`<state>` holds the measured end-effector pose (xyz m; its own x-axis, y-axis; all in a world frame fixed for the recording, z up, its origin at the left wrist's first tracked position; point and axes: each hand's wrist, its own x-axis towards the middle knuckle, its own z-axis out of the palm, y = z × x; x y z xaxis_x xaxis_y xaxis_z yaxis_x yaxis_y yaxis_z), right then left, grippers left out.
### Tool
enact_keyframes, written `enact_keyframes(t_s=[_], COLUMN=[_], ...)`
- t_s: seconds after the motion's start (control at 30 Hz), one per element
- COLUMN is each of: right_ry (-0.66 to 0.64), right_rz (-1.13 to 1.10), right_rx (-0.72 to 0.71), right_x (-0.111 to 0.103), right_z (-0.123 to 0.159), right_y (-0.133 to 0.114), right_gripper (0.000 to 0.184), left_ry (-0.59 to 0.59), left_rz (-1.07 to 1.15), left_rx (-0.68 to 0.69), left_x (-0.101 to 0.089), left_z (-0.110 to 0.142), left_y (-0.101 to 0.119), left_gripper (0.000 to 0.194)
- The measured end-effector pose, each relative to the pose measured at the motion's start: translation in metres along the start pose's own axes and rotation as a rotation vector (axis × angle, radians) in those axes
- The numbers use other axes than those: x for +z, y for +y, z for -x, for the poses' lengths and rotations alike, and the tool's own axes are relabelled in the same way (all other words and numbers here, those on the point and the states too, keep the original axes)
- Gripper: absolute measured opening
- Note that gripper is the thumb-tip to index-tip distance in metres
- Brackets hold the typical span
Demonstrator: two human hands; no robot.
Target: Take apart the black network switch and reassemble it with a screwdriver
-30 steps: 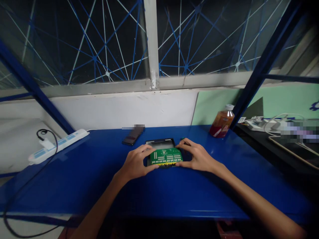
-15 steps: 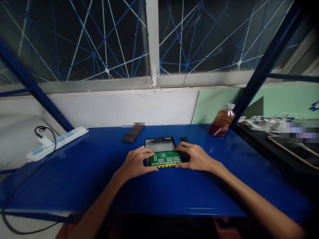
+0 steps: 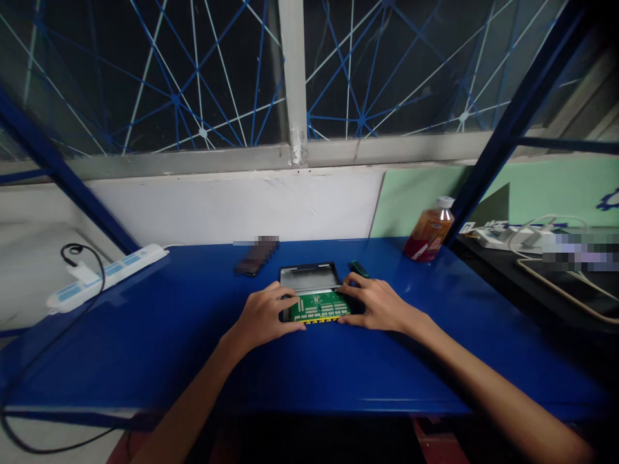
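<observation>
A green circuit board (image 3: pixel 320 305) with a row of yellow connectors along its near edge lies on the blue table, in the near part of a shallow dark case. The case's tray (image 3: pixel 309 278) shows its grey inside behind the board. My left hand (image 3: pixel 268 312) grips the board's left side, with the thumb at the near corner and the fingers over the far left. On the opposite side my right hand (image 3: pixel 374 303) holds the board, its thumb at the near right corner and its fingertips at the far edge. The fingertips partly hide the board's corners.
Behind my right hand lies a dark green tool handle (image 3: pixel 358 268). A phone (image 3: pixel 258 255) rests at the back of the blue table (image 3: pixel 309 374). A drink bottle (image 3: pixel 430 231) stands at the back right. At left is a white power strip (image 3: pixel 109 277) with a black cable.
The whole view has shifted slightly. My fingers keep nearly the same places on the board, and a little more of the grey tray and its near rim shows behind it.
</observation>
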<state>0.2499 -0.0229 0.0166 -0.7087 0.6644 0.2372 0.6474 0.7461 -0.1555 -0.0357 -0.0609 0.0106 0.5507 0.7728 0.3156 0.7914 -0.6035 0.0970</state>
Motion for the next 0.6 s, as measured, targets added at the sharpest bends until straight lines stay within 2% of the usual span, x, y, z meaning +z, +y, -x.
enact_keyframes(t_s=[0.2,0.6], right_ry=[0.018,0.013], right_rz=[-0.003,0.008], right_rx=[-0.003,-0.007], right_x=[0.0030,0.0024], right_z=[0.0002,0.0002], right_y=[0.0018,0.0024], right_gripper=[0.062,0.064], left_ry=[0.039,0.027], left_rz=[-0.027,-0.017], left_rx=[0.014,0.010], left_x=[-0.0008,0.0006], left_z=[-0.0004,-0.0005], left_y=[0.0008,0.0005], left_gripper=[0.039,0.039])
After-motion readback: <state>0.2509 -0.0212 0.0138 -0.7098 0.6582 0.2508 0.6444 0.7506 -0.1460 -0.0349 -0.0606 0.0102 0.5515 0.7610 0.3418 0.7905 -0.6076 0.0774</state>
